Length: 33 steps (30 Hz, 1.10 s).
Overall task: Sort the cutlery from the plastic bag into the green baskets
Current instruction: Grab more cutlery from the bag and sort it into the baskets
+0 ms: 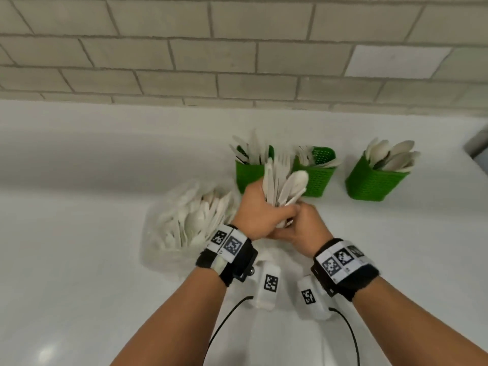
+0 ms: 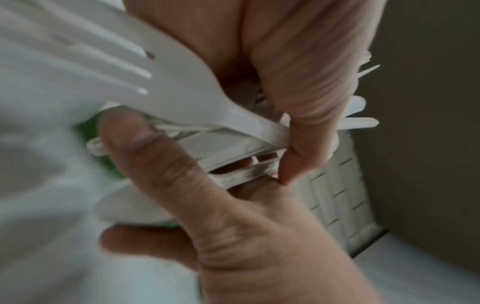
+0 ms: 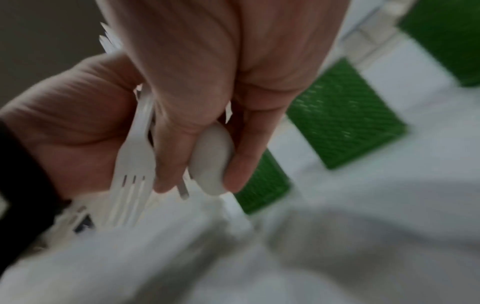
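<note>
Both of my hands met above the white surface (image 1: 79,260), just in front of the green baskets. My left hand (image 1: 257,215) was wrapped around a bundle of white plastic cutlery (image 1: 284,186), fingers curled tight about the handles, with the fork tines and a spoon bowl fanning upward and away from me. My right hand (image 1: 303,228) was pressed against the left from the right side. In the right wrist view its fingertips (image 3: 233,174) pinched the bowl of a white spoon (image 3: 211,158) in the bundle, beside a white fork (image 3: 132,164). In the left wrist view my thumb and curled fingers closed over the fork (image 2: 182,82) and several flat handles beneath it.

To my left lay the clear plastic bag (image 1: 163,249), open and full of white cutlery, resting on the surface and close to my left wrist. Three baskets stood in a row toward the tiled wall (image 1: 237,48): the left basket (image 1: 248,175) partly hidden behind the bundle, the middle basket (image 1: 320,175) just beside it, and the right basket (image 1: 372,183) a little apart, holding spoons. Each already held white cutlery standing upright. Both wrists wore black bands with black and white square markers (image 1: 340,260).
</note>
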{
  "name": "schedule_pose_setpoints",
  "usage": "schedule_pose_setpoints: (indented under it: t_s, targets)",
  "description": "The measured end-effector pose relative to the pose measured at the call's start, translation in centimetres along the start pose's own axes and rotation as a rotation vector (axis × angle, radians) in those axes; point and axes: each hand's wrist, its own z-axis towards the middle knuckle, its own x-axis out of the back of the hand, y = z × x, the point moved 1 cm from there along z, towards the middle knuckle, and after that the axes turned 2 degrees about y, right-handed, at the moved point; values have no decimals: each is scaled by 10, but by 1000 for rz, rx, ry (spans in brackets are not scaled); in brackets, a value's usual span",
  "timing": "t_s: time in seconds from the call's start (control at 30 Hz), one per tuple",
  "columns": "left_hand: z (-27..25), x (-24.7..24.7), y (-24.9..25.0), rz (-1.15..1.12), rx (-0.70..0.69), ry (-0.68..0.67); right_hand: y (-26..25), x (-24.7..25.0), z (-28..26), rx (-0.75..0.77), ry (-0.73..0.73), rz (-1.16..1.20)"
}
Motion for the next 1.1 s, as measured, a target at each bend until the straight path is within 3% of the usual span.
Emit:
schedule_pose_setpoints:
  t_s: [0.1, 0.33, 0.47, 0.57, 0.7, 0.93, 1.03, 1.1]
  targets:
    - [-6, -30, -31, -73, 169, -68, 27, 0, -13, -87, -44, -125]
    - [2, -34, -36, -36, 163, 29, 36, 6, -20, -98, -146, -222]
    - [7, -17, -21, -475, 305, 130, 30, 21, -27, -128, -151, 122]
    - [9, -11, -19, -727, 413, 173, 24, 37, -32, -172, -42, 369]
    - [6, -12, -20, -789, 446, 166, 20, 46, -37, -134, 144, 599]
    - [-6, -18, -24, -783, 421, -20, -5, 69, -19, -7, 562, 892]
    - [-7, -17, -28, -858, 416, -52, -15, 90, -9, -20, 649, 1163]
    - [-7, -15, -29, -899, 423, -85, -15, 92, -8, -86, 666, 1165]
